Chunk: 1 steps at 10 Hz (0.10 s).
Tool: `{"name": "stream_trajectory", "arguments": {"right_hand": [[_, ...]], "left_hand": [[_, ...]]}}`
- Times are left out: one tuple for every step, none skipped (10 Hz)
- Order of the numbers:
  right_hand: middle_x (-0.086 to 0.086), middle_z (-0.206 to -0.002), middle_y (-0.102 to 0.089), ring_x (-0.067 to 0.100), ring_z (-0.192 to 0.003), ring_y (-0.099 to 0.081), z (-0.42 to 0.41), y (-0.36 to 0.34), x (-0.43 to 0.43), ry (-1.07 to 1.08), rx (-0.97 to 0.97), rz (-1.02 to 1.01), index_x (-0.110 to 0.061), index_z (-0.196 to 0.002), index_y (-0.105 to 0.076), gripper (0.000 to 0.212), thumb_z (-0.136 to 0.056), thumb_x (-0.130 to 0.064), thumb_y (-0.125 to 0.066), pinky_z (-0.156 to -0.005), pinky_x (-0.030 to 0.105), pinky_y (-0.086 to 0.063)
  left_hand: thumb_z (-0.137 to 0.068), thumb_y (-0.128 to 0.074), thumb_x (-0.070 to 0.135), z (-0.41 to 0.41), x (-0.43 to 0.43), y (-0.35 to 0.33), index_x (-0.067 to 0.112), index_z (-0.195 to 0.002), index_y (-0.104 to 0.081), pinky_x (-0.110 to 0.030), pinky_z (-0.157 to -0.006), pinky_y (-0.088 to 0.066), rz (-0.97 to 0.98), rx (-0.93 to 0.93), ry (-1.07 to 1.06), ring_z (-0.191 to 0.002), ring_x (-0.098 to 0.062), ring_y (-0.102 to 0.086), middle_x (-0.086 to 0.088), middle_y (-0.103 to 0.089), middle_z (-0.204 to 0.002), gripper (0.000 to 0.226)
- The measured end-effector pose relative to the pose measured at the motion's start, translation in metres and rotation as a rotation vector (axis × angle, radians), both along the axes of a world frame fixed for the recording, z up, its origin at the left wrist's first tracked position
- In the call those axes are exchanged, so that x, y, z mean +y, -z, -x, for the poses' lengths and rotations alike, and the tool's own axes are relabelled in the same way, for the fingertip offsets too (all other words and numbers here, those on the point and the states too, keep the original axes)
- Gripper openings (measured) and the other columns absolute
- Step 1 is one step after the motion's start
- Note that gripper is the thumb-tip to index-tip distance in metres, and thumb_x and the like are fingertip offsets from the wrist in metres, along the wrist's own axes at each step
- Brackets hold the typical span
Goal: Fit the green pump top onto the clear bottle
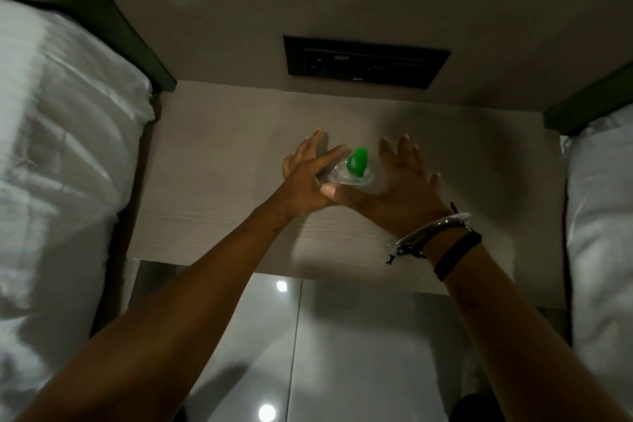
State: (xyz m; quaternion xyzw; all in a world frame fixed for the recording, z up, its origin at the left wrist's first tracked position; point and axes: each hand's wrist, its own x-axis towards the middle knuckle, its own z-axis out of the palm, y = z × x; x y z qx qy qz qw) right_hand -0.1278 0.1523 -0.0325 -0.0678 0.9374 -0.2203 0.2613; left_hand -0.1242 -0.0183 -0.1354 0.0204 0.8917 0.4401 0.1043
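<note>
The clear bottle (337, 175) stands over the middle of the pale wooden bedside table (205, 202), with the green pump top (357, 163) sitting on its neck, tilted a little. My left hand (306, 178) lies against the bottle's left side, fingers straight and thumb curled across its near side. My right hand (402, 181) has its palm against the bottle's right side and its fingers spread apart, pointing away from me. The lower part of the bottle is hidden between my palms. Bracelets ring my right wrist.
A black socket panel (366, 62) is set in the wall behind the table. White beds flank the table, one on the left (58, 154) and one on the right (603, 223). Glossy floor tiles (308, 346) lie below the table's near edge.
</note>
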Motion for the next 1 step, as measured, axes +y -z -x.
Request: {"name": "stream_trajectory", "arguments": {"right_hand": [[0.008, -0.16, 0.007, 0.028, -0.146, 0.007, -0.0122, -0.0187, 0.0171, 0.085, 0.063, 0.002, -0.026, -0.146, -0.005, 0.127, -0.044, -0.1, -0.022, -0.113, 0.059, 0.002]], "left_hand": [[-0.059, -0.082, 0.052, -0.0088, -0.0063, -0.0263, 0.041, -0.146, -0.016, -0.057, -0.116, 0.0, 0.107, -0.096, -0.019, -0.147, -0.028, 0.006, -0.008, 0.007, -0.162, 0.11]]}}
